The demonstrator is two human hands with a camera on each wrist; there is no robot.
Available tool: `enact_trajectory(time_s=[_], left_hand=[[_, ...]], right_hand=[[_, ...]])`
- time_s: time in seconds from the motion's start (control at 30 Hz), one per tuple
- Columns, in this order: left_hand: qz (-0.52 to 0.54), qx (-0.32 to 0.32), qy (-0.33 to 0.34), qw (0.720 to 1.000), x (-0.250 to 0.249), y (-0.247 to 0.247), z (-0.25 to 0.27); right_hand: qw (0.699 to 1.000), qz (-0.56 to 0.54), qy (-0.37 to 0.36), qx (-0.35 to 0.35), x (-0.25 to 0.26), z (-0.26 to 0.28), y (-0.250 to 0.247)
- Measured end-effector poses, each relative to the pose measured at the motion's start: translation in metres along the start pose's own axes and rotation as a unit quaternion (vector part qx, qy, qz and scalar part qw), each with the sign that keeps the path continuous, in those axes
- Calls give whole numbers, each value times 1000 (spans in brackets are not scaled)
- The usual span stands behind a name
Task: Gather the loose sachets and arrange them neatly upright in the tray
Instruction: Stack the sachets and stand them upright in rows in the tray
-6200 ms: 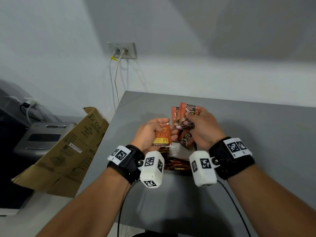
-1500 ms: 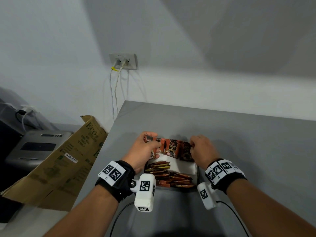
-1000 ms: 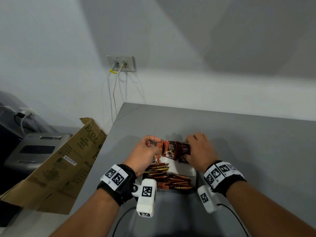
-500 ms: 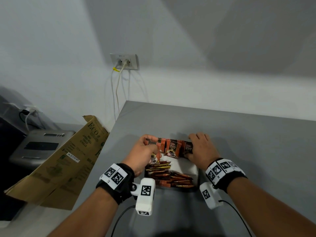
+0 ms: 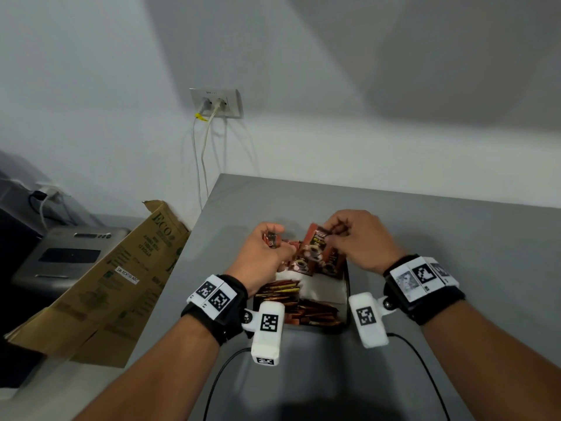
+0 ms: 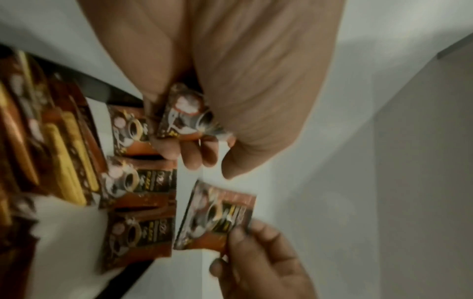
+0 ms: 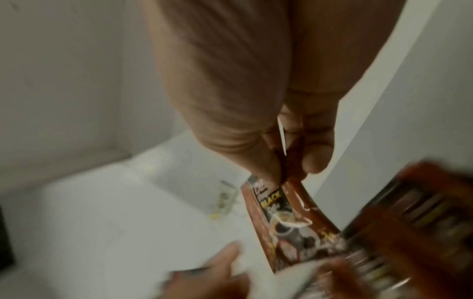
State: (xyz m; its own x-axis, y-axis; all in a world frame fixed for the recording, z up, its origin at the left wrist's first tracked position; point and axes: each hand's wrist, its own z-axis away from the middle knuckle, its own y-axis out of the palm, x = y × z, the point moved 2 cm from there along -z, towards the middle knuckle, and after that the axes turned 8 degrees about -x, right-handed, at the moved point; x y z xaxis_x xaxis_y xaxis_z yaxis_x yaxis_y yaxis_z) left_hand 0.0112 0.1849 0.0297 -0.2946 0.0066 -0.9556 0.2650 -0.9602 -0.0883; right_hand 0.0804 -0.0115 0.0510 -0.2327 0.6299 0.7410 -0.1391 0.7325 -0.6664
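A small tray (image 5: 347,294) sits on the grey table, its near part packed with brown-orange coffee sachets (image 5: 315,314) seen edge-on. Along its far end stands a row of sachets (image 5: 299,265); the left wrist view shows the same row of sachets (image 6: 139,183) face-on. My right hand (image 5: 331,230) pinches the top corner of one sachet (image 5: 315,240) lifted above that row, and the right wrist view shows this pinched sachet (image 7: 279,212) hanging from my thumb and finger. My left hand (image 5: 271,238) curls round another sachet (image 6: 184,119) over the tray's far left corner.
A flattened cardboard box (image 5: 100,284) leans against the table's left edge, with a grey machine (image 5: 69,256) behind it. A wall socket (image 5: 215,103) with two cables hangs above the table's back left corner. Bare grey tabletop (image 5: 455,238) spreads to the right of the tray.
Both hands had been pressing on the far row of sachets. Now they are raised: the right has pulled one sachet up out of the row, and the left holds another.
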Motion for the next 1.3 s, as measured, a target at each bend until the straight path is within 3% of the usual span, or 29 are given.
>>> enact_trajectory(time_s=[0.13,0.27,0.7,0.87,0.97,1.03,1.13,1.2,1.3], left_hand=[[-13,-21,-18,1000,10,-12,-1],[-10,-9,-25,1000,16,-17,-2],[2,10,-65,998,19,-13,-1],[-41,54,-16,998,11,-7,4],[-3,77,1,997,4,5,5],[19,88,16,996,0,11,5],[26,58,9,998,-1,8,2],[-6,2,3,1000,2,-2,-4],[-28,-59,-5,998,6,-17,-9]], right_hand=[[991,124,37,45,-31,0,11],[981,176,39,77,-47,3,32],[976,219,-15,7,-56,9,45],[993,103,-42,-39,-29,14,29],[997,-66,-18,46,8,18,23],[989,-113,-15,92,24,18,23],[996,-71,-31,45,30,8,18],[1000,-6,-22,16,24,-1,17],[996,89,5,31,10,-9,29]])
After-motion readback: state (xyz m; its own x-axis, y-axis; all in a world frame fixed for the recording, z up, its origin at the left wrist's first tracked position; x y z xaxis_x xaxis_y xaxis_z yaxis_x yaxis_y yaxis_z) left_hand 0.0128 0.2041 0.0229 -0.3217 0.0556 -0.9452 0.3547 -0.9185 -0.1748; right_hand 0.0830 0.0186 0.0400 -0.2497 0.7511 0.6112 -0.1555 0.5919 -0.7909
